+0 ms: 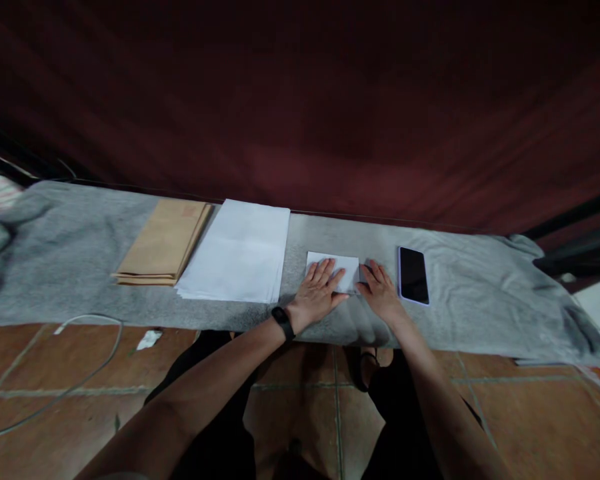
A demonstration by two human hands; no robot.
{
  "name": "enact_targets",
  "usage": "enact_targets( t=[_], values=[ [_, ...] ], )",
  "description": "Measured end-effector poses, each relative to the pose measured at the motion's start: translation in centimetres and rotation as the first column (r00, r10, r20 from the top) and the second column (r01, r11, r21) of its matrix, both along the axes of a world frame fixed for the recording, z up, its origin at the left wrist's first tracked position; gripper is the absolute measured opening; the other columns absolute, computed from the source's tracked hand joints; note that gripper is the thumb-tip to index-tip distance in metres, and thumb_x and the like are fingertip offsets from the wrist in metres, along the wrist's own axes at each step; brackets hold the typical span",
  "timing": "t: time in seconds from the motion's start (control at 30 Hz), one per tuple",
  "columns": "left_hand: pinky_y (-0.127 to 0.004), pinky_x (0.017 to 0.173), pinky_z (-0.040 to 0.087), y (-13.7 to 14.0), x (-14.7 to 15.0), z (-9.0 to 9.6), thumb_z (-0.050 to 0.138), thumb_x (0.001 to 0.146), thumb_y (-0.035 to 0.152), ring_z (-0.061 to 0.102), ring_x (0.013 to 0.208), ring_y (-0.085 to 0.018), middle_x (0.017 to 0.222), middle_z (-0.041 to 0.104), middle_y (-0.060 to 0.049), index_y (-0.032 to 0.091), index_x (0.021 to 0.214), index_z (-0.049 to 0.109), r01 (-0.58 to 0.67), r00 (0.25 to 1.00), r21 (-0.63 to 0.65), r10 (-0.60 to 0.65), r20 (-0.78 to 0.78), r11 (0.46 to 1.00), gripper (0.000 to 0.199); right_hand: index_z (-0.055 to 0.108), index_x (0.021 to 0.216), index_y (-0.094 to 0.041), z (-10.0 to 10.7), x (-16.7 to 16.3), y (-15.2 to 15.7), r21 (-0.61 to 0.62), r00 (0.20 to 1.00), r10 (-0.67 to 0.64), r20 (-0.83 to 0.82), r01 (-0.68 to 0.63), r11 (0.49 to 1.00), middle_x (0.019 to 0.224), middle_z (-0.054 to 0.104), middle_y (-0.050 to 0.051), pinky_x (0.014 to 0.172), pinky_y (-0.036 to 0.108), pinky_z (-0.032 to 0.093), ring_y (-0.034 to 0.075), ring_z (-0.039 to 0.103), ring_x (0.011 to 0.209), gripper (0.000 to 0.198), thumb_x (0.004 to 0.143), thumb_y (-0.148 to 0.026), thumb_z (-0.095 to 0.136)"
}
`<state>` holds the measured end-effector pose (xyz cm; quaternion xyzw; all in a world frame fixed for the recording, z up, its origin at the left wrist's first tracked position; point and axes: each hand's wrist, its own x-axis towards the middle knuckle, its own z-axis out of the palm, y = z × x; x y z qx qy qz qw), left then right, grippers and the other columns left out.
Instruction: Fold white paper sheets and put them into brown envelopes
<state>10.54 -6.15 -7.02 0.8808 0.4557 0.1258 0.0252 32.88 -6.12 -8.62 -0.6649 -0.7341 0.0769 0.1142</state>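
Note:
A small folded sheet of white paper lies flat on the grey cloth in front of me. My left hand, with a dark band at the wrist, rests on the paper's left part with its fingers spread. Beside the paper's right edge, my right hand lies palm down, fingers stretched out, the fingertips at or just off that edge. Neither hand grips anything. What lies under the palms is hidden.
Left of the hands lie a stack of white sheets and several brown envelopes. A phone is right of my right hand. Grey cloth covers the narrow bench. Behind it hangs a dark red curtain. A cable trails onto the tiled floor.

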Motion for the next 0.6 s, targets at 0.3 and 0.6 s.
enact_targets(
  t=[0.3,0.6],
  values=[
    [-0.049,0.124,0.017,0.5,-0.5,-0.2,0.039,0.099,0.06,0.021,0.153,-0.03,0.166,0.024,-0.012,0.022,0.156,0.033,-0.04,0.999,-0.026,0.04,-0.014,0.999,0.069,0.058,0.14,-0.025,1.8,-0.7,-0.4,0.044,0.996,-0.084,0.026,0.083,0.996,0.144,0.052,0.012,0.1,0.052,0.045,0.036,0.047,0.126,0.049,0.094,-0.043,0.053],
    [-0.05,0.124,0.018,1.3,-1.7,-0.2,0.034,0.101,0.057,0.021,0.153,-0.032,0.164,0.024,-0.018,0.013,0.155,0.034,-0.133,0.991,-0.031,0.132,-0.017,0.991,0.07,0.064,0.13,-0.021,2.3,-0.8,-0.3,0.04,0.993,-0.122,0.001,0.122,0.992,0.126,0.062,0.014,0.099,0.047,0.043,0.034,0.053,0.114,0.045,0.09,-0.041,0.06]
  ],
)
